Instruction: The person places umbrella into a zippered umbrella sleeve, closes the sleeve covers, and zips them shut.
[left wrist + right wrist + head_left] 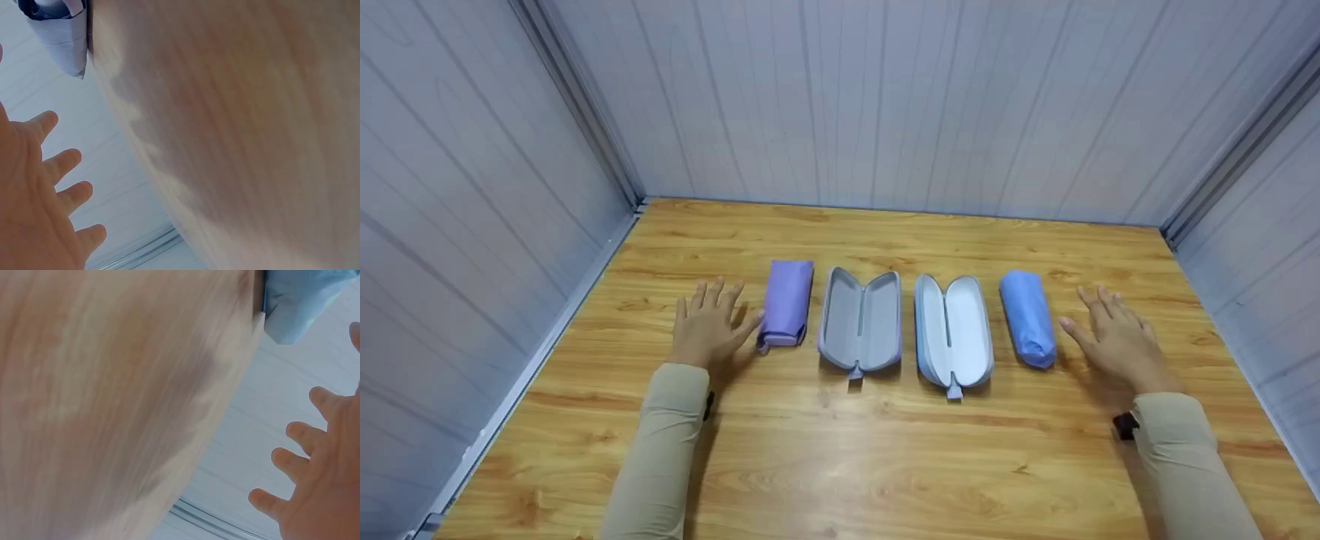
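In the head view, my left hand (705,328) has its fingers spread, palm facing the wooden table. Its thumb tip is close to a purple wrapped bundle (787,300); whether they touch I cannot tell. The left wrist view shows this bundle's folded end (63,45) beyond the fingers. My right hand (1121,345), fingers also spread, is just right of a rolled blue bundle (1027,319), with a small gap between them. Two hard glasses cases lie opened between the bundles: one grey inside (840,322), the other white inside (969,330). Neither hand holds anything.
The wooden table (840,465) carries the cases and bundles in one row. Pale panel walls stand behind (840,97), at the left (457,187) and at the right (1260,195). Each case has a small tab at its near end.
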Tool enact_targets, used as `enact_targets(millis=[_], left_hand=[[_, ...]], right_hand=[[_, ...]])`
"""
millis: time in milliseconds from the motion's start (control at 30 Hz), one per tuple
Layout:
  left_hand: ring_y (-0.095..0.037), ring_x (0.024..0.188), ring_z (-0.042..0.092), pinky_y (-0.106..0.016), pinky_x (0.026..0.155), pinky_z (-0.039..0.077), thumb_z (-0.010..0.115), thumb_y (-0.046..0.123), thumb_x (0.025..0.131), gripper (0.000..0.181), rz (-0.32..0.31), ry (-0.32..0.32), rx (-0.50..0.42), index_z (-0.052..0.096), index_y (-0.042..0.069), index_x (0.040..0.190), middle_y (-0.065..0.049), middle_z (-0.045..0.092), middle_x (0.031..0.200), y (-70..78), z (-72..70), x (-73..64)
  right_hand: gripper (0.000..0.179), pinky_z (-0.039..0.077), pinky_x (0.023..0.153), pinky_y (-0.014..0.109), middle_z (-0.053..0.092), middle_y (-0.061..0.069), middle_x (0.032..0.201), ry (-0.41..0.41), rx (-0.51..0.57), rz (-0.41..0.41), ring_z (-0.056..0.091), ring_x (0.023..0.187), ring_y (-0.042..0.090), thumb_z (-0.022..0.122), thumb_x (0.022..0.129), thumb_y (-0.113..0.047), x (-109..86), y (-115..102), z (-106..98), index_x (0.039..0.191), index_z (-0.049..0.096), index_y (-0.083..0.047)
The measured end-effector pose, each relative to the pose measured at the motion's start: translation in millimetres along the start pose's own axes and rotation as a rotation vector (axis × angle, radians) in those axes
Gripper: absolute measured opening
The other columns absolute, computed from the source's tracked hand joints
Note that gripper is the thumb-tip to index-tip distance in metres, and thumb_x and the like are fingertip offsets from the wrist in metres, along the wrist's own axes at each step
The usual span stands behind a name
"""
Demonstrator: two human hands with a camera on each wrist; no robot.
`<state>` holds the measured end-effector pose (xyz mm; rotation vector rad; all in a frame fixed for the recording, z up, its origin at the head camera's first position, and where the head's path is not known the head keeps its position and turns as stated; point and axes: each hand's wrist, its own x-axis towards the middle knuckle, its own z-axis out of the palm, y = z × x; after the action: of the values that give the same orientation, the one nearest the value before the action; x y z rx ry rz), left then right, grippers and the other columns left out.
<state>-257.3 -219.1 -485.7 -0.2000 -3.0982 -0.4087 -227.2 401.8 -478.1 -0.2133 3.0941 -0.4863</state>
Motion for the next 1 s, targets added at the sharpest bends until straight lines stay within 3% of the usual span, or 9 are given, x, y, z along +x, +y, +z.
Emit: enact_targets(millis=[267, 533, 733, 867, 1000], left_hand=[[-0.045, 0.134, 0.041, -0.066, 0.109, 0.026, 0.054, 0.046, 0.1, 0.061, 0.029, 0.042, -0.059, 0.047, 0.009, 0.149, -0.022, 0.048, 0.145, 10.4, -4.9, 1.1], [-0.041, 0.128, 0.049, -0.063, 0.104, 0.036, 0.055, 0.035, 0.099, 0.05, 0.059, 0.067, -0.185, 0.054, 0.009, 0.143, -0.02, 0.054, 0.14, 25.1, -12.6, 2.9], [-0.035, 0.126, 0.053, -0.058, 0.102, 0.04, 0.054, 0.036, 0.1, 0.046, 0.081, 0.022, -0.295, 0.058, 0.013, 0.14, -0.014, 0.058, 0.137, 35.0, -16.6, 3.8], [-0.034, 0.12, 0.058, -0.053, 0.097, 0.048, 0.055, 0.032, 0.101, 0.043, 0.116, -0.021, -0.425, 0.059, 0.011, 0.138, -0.013, 0.061, 0.132, 42.3, -17.1, 5.3], [-0.033, 0.115, 0.061, -0.051, 0.096, 0.05, 0.057, 0.028, 0.101, 0.04, 0.159, -0.031, -0.494, 0.061, 0.007, 0.135, -0.014, 0.064, 0.128, 52.5, -17.8, 6.1]], right_hand=[[0.066, 0.016, 0.099, 0.081, 0.028, 0.031, 0.155, 0.143, 0.085, -0.061, 0.025, 0.138, 0.056, 0.048, 0.104, -0.048, 1.6, -5.4, 2.2, 0.153, 0.037, -0.005], [0.055, 0.022, 0.101, 0.077, 0.04, 0.031, 0.148, 0.202, 0.133, -0.124, 0.033, 0.133, 0.057, 0.055, 0.104, -0.037, 3.2, -14.5, -0.6, 0.143, 0.049, 0.0], [0.046, 0.032, 0.098, 0.071, 0.052, 0.031, 0.135, 0.228, 0.187, -0.163, 0.042, 0.125, 0.053, 0.058, 0.103, -0.027, 3.6, -20.8, -1.3, 0.137, 0.054, 0.004], [0.039, 0.035, 0.096, 0.068, 0.057, 0.03, 0.126, 0.253, 0.24, -0.199, 0.046, 0.12, 0.051, 0.061, 0.101, -0.017, 4.4, -24.9, -1.5, 0.133, 0.057, 0.005], [0.036, 0.036, 0.097, 0.066, 0.059, 0.029, 0.125, 0.262, 0.272, -0.228, 0.048, 0.12, 0.049, 0.063, 0.098, -0.007, 5.6, -30.0, -2.5, 0.131, 0.059, 0.006]])
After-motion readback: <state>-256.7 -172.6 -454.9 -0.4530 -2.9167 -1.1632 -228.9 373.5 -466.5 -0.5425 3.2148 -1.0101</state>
